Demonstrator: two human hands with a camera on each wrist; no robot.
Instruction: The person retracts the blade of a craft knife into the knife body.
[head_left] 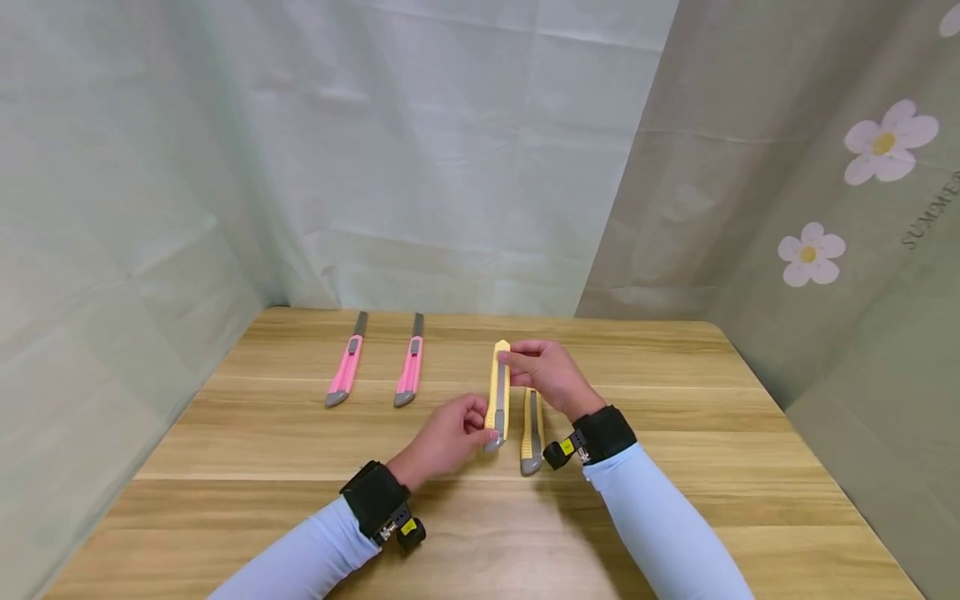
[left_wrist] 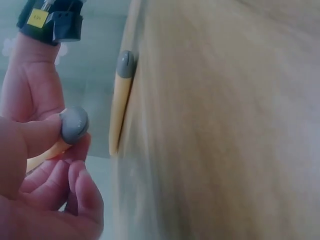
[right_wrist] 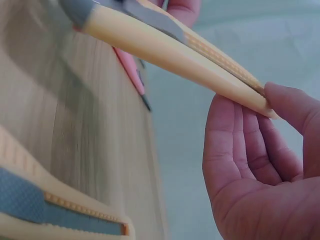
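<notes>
1. Lying at the upper left of the table's wood-grain top [head_left: 187, 500] is a pink plastic utility knife with a grey end cap [head_left: 348, 364], slanted, its dark blade strip pointing away toward the back edge.
2. Just right of it, a second pink plastic utility knife with a grey end cap [head_left: 410, 367] lies almost parallel, its strip also showing beyond the handle.
3. Near the centre of the frame, the left hand [head_left: 442, 433] pinches the lower, grey-capped end of a yellow plastic utility knife [head_left: 496, 396], thumb against the cap.
4. That yellow knife is raised clear of the table at centre frame, spanning both hands, its tip pointing away.
5. Right of it, a second yellow plastic utility knife with a grey end cap [head_left: 532, 433] lies on the table, its upper end beneath the other hand.
6. Right of centre, the right hand [head_left: 551, 373] pinches the raised knife's tip between thumb and fingers.
</notes>
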